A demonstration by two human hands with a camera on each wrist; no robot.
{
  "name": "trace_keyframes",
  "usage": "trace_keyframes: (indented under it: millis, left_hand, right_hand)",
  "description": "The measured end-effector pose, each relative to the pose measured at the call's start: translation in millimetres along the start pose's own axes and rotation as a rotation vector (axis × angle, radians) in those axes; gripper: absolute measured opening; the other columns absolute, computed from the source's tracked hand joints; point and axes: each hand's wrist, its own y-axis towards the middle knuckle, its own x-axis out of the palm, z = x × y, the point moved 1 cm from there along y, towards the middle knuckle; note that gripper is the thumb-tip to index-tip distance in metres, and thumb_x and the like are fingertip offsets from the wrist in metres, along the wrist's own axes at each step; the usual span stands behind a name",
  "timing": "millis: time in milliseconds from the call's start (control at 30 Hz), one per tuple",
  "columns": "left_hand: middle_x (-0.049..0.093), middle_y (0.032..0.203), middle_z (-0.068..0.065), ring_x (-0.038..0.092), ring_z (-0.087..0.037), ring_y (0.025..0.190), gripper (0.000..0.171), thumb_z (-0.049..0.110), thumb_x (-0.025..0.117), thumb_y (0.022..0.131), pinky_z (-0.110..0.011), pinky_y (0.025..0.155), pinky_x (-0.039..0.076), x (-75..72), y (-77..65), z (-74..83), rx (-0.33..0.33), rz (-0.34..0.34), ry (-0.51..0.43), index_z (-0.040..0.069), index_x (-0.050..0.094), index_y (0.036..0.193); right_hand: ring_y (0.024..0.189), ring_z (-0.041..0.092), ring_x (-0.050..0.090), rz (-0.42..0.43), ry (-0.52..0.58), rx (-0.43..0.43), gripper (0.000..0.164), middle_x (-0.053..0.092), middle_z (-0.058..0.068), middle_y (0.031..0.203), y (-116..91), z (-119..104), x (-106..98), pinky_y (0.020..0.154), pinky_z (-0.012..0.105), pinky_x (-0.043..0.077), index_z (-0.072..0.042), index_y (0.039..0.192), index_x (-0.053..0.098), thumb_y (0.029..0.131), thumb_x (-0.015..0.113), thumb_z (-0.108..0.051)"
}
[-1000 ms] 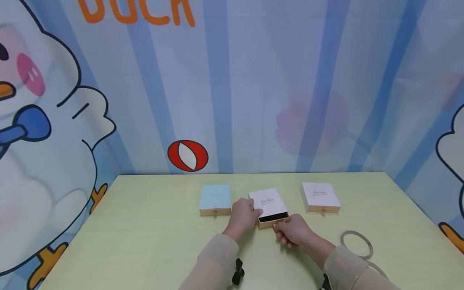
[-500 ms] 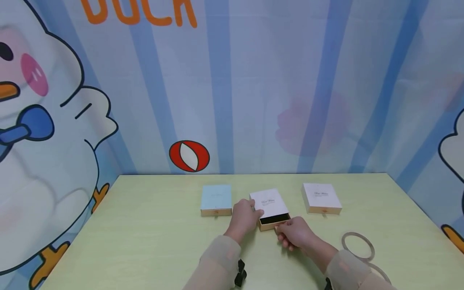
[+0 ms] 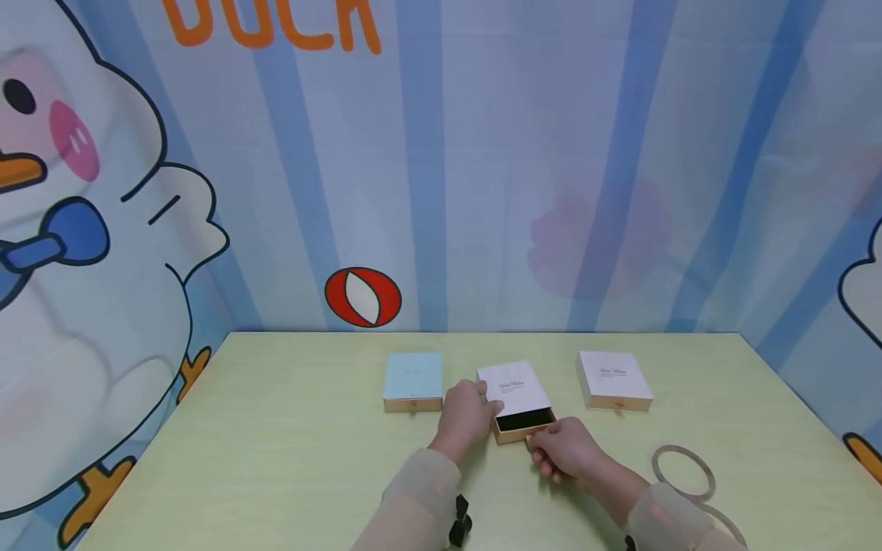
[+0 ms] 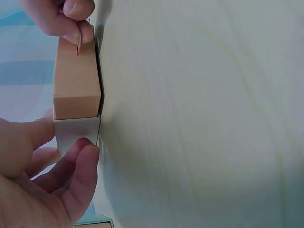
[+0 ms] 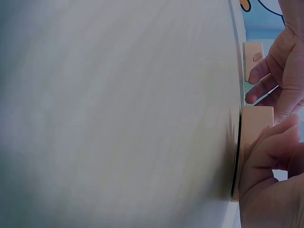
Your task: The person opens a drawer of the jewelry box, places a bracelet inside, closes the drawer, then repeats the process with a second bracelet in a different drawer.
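In the middle of the table, a white drawer box (image 3: pixel 511 384) with dark script on its lid stands slightly turned. Its tan drawer (image 3: pixel 511 436) is partly out, and a dark inside shows behind the front. My left hand (image 3: pixel 463 417) grips the white sleeve of the box, its thumb on the top edge; in the left wrist view, its fingers lie along the side of the sleeve (image 4: pixel 78 132). With thumb and finger, my right hand (image 3: pixel 568 448) pinches a small pull tab (image 4: pixel 79 46) on the drawer front.
Left of the middle box sits a light blue drawer box (image 3: pixel 413 375). A second white drawer box (image 3: pixel 613 372) stands to the right, both with tan fronts. Near my right sleeve lies a grey ring (image 3: pixel 713 480) beside another curved band. A patterned backdrop (image 3: pixel 475 191) rises behind the table.
The drawer has come a little further out of the white sleeve toward me, along with my right hand. My left hand keeps its grip. The whole view has shifted slightly.
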Motion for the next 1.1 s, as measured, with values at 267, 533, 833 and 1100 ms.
trace_keyframes:
  millis: [267,533,833,1100]
  left_hand:
    - [0.046,0.067,-0.002,0.04,-0.014,0.064,0.019,0.016,0.068,0.087,-0.026,0.057,0.039,0.1,2.0,1.6,-0.025,0.015,-0.03,-0.002,0.064,0.082]
    - [0.065,0.103,-0.013,0.052,-0.019,0.084,0.031,0.016,0.067,0.087,-0.035,0.075,0.048,3.1,0.2,0.6,-0.041,0.001,-0.036,-0.005,0.065,0.11]
    - [0.063,0.121,-0.014,0.057,-0.019,0.104,0.036,0.016,0.067,0.088,-0.036,0.088,0.05,2.6,-1.5,0.8,-0.029,0.005,-0.039,-0.006,0.063,0.117]
    - [0.059,0.129,-0.014,0.054,-0.017,0.102,0.041,0.017,0.067,0.088,-0.038,0.094,0.047,2.2,-0.4,0.0,-0.031,0.001,-0.023,-0.004,0.06,0.123]
  right_hand:
    - [0.041,0.007,0.047,-0.024,0.021,-0.001,0.016,0.053,0.001,0.056,-1,0,-1,0.04,0.02,0.042,0.005,0.089,0.062,0.092,0.052,-0.007]
    - [0.042,0.007,0.049,-0.028,0.03,0.017,0.016,0.053,0.002,0.057,-6,2,-2,0.041,0.021,0.044,0.006,0.093,0.062,0.092,0.052,-0.006]
    - [0.043,0.009,0.049,-0.029,0.03,0.038,0.016,0.054,0.003,0.059,-10,3,-2,0.043,0.022,0.046,0.006,0.092,0.062,0.093,0.053,-0.007]
    - [0.043,0.007,0.05,-0.068,0.047,0.011,0.016,0.054,0.001,0.058,-12,6,-3,0.043,0.022,0.046,0.006,0.091,0.061,0.093,0.052,-0.007]
